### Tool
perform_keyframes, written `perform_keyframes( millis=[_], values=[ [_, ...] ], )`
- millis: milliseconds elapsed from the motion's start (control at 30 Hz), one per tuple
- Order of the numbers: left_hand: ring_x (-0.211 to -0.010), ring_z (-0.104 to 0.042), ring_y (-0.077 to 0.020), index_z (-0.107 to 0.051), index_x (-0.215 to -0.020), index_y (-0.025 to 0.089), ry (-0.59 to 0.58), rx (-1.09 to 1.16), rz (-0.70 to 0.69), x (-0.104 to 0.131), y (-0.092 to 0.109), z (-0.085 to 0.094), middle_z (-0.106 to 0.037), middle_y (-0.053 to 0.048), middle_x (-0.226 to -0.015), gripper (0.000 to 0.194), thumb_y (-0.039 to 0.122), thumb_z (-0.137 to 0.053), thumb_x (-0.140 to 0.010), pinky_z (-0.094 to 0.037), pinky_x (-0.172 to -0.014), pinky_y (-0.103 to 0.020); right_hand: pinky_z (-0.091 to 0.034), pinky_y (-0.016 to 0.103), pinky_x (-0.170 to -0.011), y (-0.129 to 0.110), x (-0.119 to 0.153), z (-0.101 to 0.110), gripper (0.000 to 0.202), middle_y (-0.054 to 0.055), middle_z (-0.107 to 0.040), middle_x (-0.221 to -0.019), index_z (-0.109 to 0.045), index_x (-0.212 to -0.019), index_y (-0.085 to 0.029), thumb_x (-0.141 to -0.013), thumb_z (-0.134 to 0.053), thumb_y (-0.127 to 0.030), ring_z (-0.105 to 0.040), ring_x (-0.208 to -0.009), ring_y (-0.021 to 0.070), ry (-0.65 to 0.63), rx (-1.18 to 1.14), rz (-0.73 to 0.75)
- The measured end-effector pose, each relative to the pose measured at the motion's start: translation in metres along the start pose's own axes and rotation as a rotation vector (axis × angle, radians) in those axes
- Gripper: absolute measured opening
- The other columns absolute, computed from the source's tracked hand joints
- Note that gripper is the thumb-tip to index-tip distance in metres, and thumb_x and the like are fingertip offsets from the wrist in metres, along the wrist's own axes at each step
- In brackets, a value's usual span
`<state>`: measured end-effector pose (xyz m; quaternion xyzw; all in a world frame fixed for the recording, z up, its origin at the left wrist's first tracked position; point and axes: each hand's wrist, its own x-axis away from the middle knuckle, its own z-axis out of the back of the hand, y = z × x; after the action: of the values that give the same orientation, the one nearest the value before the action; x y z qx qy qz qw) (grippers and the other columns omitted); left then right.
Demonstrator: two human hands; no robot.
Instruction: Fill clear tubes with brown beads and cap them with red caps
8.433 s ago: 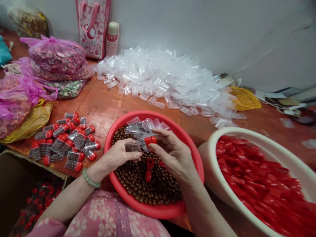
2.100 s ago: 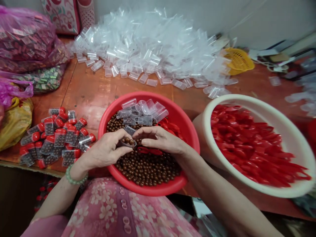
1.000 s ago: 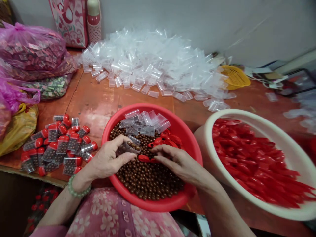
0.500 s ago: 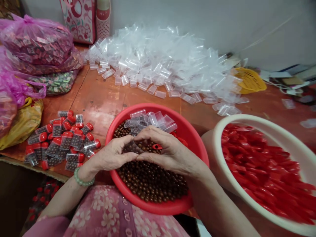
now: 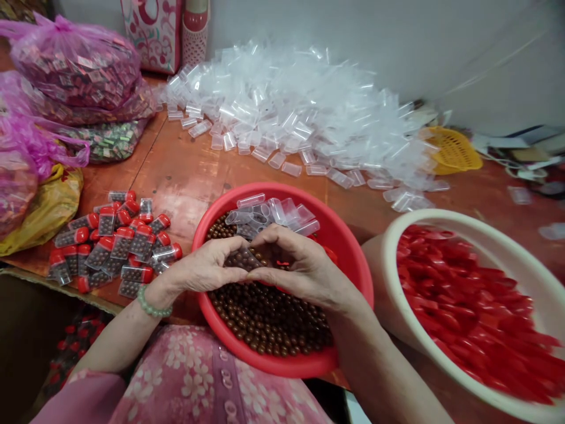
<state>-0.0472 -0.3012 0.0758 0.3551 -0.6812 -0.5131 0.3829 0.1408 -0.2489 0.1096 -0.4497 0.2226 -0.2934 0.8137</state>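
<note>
Above a red basin (image 5: 353, 247), my left hand (image 5: 207, 266) pinches a small clear plastic case (image 5: 243, 259) with brown balls inside. My right hand (image 5: 304, 271) arches in from the other side, its thumb tip and fingertips closed on the near end of the same case. Between its thumb and fingers shows a bit of a red cap (image 5: 282, 263); whether the hand holds it I cannot tell. Brown balls (image 5: 273, 330) fill the basin's lower part. Several clear cases (image 5: 286, 215) lie on them at the back, with red caps (image 5: 330, 254) at the right, partly hidden.
Filled red-capped cases (image 5: 123, 241) are heaped at left, before tied plastic bags (image 5: 79, 65). A big pile of clear cases (image 5: 300, 106) lies along the wall, beside a yellow basket (image 5: 457, 150). A white tub (image 5: 391, 277) of red caps (image 5: 468, 306) stands at right.
The view has shifted slightly, so the surroundings sit a little differently. Both hands stay together over the basin; the case has tilted a little, with its balls showing more clearly.
</note>
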Motion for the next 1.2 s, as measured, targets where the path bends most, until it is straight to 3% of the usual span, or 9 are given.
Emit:
perform_keyframes(
  millis=[133, 300, 567, 700, 867, 1067, 1200],
  values=[
    [-0.092, -0.057, -0.0169, -0.057, -0.099, 0.016, 0.007, -0.053, -0.022, -0.001, 0.001, 0.001, -0.061, -0.002, -0.094, 0.023, 0.021, -0.065, -0.078, -0.046, -0.086, -0.033, -0.042, 0.026, -0.062, -0.001, -0.004, 0.001, 0.024, 0.000, -0.054, -0.078, -0.057, -0.085, -0.019, -0.083, -0.069, -0.040, -0.049, -0.068, 0.0122, -0.038, 0.030, 0.045],
    [-0.081, -0.053, -0.0132, -0.055, -0.094, 0.015, -0.005, -0.037, -0.001, -0.002, 0.005, 0.001, -0.057, 0.000, -0.086, 0.020, 0.021, -0.064, -0.076, -0.044, -0.077, -0.028, -0.038, 0.024, -0.056, 0.001, -0.004, -0.001, 0.036, -0.003, -0.047, -0.069, -0.050, -0.074, -0.020, -0.079, -0.070, -0.049, -0.043, -0.061, 0.0104, -0.022, -0.078, -0.046],
    [-0.078, -0.054, -0.0116, -0.056, -0.092, 0.015, -0.015, -0.041, -0.039, -0.004, 0.006, 0.002, -0.058, 0.001, -0.084, 0.016, 0.019, -0.062, -0.078, -0.043, -0.075, -0.027, -0.040, 0.025, -0.059, 0.000, 0.000, -0.002, 0.037, -0.003, -0.048, -0.068, -0.047, -0.067, -0.020, -0.082, -0.068, -0.046, -0.044, -0.063, 0.0105, -0.002, -0.079, -0.048],
    [-0.081, -0.057, -0.0121, -0.055, -0.096, 0.016, 0.053, 0.002, -0.048, -0.006, 0.007, 0.001, -0.061, 0.000, -0.088, 0.021, 0.018, -0.063, -0.076, -0.045, -0.077, -0.027, -0.040, 0.025, -0.061, 0.008, 0.005, 0.005, 0.036, -0.003, -0.049, -0.068, -0.047, -0.067, -0.020, -0.080, -0.070, -0.044, -0.045, -0.063, 0.0108, -0.023, -0.100, -0.103],
    [-0.080, -0.060, -0.0115, -0.053, -0.094, 0.016, 0.100, 0.045, -0.061, -0.007, 0.006, 0.000, -0.063, 0.000, -0.087, 0.019, 0.017, -0.063, -0.078, -0.047, -0.078, -0.027, -0.042, 0.029, -0.070, 0.023, 0.030, 0.015, 0.015, 0.001, -0.061, -0.078, -0.056, -0.080, -0.019, -0.085, -0.063, -0.031, -0.056, -0.073, 0.0156, 0.031, 0.255, -0.248],
    [-0.082, -0.062, -0.0113, -0.054, -0.093, 0.015, 0.104, 0.055, -0.068, -0.008, 0.003, -0.002, -0.064, -0.001, -0.089, 0.016, 0.017, -0.062, -0.079, -0.048, -0.081, -0.027, -0.037, 0.036, -0.081, 0.025, 0.047, -0.002, 0.007, 0.008, -0.066, -0.093, -0.060, -0.093, -0.018, -0.089, -0.058, -0.023, -0.059, -0.091, 0.0244, -0.233, 0.678, -0.306],
    [-0.082, -0.062, -0.0119, -0.054, -0.092, 0.016, 0.097, 0.033, -0.061, -0.008, 0.003, -0.003, -0.065, -0.001, -0.087, 0.016, 0.017, -0.063, -0.079, -0.047, -0.082, -0.029, -0.036, 0.037, -0.081, 0.029, 0.046, -0.017, 0.013, 0.011, -0.067, -0.090, -0.061, -0.095, -0.015, -0.093, -0.050, -0.021, -0.059, -0.090, 0.0256, -0.291, 0.791, -0.288]
  ],
)
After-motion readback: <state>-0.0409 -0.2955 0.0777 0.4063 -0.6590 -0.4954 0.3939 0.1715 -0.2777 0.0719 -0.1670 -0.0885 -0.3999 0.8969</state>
